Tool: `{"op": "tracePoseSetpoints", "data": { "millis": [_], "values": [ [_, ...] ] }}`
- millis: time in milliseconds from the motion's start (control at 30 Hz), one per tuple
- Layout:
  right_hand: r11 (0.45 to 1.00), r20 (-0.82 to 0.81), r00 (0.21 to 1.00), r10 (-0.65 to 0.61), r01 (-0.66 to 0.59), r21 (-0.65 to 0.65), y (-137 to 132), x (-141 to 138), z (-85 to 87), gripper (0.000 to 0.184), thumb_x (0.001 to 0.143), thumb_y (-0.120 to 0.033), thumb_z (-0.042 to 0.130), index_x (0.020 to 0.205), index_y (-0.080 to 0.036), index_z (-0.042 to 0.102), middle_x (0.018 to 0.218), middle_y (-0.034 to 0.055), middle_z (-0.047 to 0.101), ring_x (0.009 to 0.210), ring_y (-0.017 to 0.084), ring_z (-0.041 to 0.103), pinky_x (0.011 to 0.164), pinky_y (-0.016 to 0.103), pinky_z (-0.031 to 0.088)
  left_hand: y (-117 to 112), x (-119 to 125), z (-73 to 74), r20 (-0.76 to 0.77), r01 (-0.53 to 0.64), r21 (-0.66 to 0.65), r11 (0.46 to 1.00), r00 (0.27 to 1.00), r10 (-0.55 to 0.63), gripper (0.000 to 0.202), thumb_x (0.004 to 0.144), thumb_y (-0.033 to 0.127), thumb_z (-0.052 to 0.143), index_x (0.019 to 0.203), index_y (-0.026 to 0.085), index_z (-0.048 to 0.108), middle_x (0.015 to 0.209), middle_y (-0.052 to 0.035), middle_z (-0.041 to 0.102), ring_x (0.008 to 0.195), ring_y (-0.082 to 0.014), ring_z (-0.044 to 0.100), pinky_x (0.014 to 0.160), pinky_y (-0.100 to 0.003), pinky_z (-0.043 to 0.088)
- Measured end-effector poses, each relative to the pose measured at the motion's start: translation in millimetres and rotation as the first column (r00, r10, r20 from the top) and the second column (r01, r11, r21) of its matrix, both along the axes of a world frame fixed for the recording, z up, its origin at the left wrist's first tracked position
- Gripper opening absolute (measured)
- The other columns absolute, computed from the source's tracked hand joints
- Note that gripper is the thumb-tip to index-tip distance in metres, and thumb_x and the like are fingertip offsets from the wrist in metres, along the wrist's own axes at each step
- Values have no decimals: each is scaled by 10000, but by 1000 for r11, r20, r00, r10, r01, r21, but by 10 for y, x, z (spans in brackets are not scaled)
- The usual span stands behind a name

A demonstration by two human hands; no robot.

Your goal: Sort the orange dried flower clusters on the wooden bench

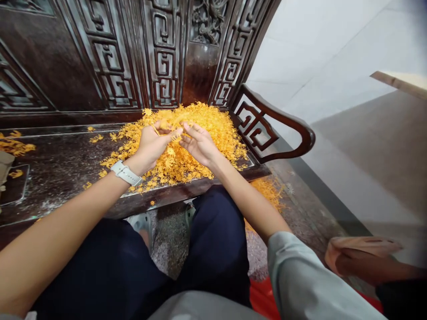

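Note:
A large heap of small yellow-orange plastic pieces (213,129) with thin, leg-like prongs lies on the dark wooden bench. Over this heap, my left hand (151,144) is closed around a yellow plastic piece (171,120), thumb pointing right. A small pronged part shows at the thumb tip. My right hand (202,144) faces it, fingers curled and fingertips at the right end of the same piece. The fingers partly hide the held piece, so its full shape is unclear. A pale watch band (126,172) circles my left wrist.
The bench seat (66,178) has a carved back (163,58) and a curved armrest (283,120) on the right. More yellow pieces (16,144) lie at far left beside a cardboard edge. Thin orange scraps (267,191) lie on the floor. Another person's foot (360,255) is at lower right.

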State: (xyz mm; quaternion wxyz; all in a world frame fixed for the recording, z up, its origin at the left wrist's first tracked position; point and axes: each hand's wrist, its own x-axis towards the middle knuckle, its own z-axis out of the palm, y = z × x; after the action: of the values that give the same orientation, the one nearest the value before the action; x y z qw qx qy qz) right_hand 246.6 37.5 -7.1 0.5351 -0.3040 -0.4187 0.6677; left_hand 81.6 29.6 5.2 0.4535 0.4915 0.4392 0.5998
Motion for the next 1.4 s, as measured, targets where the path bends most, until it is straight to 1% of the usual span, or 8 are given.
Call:
{"op": "tracePoseSetpoints", "data": {
  "millis": [300,500,700,833,1033,1233,1333,1400],
  "values": [
    [996,54,995,83,-82,-22,126,-422,-137,430,786,-472,903,1097,-285,673,993,20,718,844,154,629,674,272,544,-70,-404,-203,-151,-17,96,995,988,31,389,800,542,913,819,195,738,929,-94,767,993,-249,728,974,-382,592],
    [993,136,984,117,-118,1,82,-674,-175,573,851,-779,750,1156,-303,656,1085,49,717,1069,232,668,782,326,554,-200,-448,-242,-153,-34,-2,999,988,33,445,807,624,882,771,210,723,892,-103,777,994,-280,742,982,-426,610],
    [998,116,993,32,-39,53,51,-825,-263,680,821,-920,665,996,-263,654,921,37,655,904,189,634,717,309,543,-317,-381,-229,-239,38,19,999,971,-33,456,821,644,869,754,211,742,793,-84,754,811,-247,715,797,-380,623],
    [999,128,991,-31,32,-9,58,-830,-234,687,813,-932,659,931,-258,595,709,-14,519,665,139,508,542,260,442,-389,-365,-185,-190,13,21,1000,982,-9,475,858,665,827,749,209,747,731,-64,732,688,-209,683,687,-345,596],
    [990,178,975,-135,124,73,40,-830,-96,722,804,-973,608,802,-260,497,576,-56,374,511,115,371,452,262,306,-549,-316,-82,-143,39,-48,998,989,-46,389,803,512,872,681,202,672,698,-53,684,606,-175,619,590,-311,503],
    [985,215,963,-163,147,89,257,-543,-106,758,774,-950,677,724,-272,340,523,-96,276,443,79,226,422,263,172,-704,-462,171,-22,-170,-81,982,985,169,305,680,355,828,631,211,563,657,-33,586,600,-157,544,517,-277,414],
    [966,204,945,-257,245,84,285,-335,-67,783,794,-934,673,695,-272,267,514,-113,205,435,63,161,418,265,108,-789,-682,309,34,-247,-82,965,967,251,289,576,307,858,590,208,587,664,-35,625,597,-151,542,499,-261,395],
    [974,234,947,-222,203,101,200,-297,16,746,820,-919,659,689,-268,319,516,-120,196,431,54,140,421,268,89,-829,-803,363,73,-285,-71,956,954,289,267,571,305,874,608,201,630,723,-48,681,603,-151,564,497,-255,406]
  ]
}}
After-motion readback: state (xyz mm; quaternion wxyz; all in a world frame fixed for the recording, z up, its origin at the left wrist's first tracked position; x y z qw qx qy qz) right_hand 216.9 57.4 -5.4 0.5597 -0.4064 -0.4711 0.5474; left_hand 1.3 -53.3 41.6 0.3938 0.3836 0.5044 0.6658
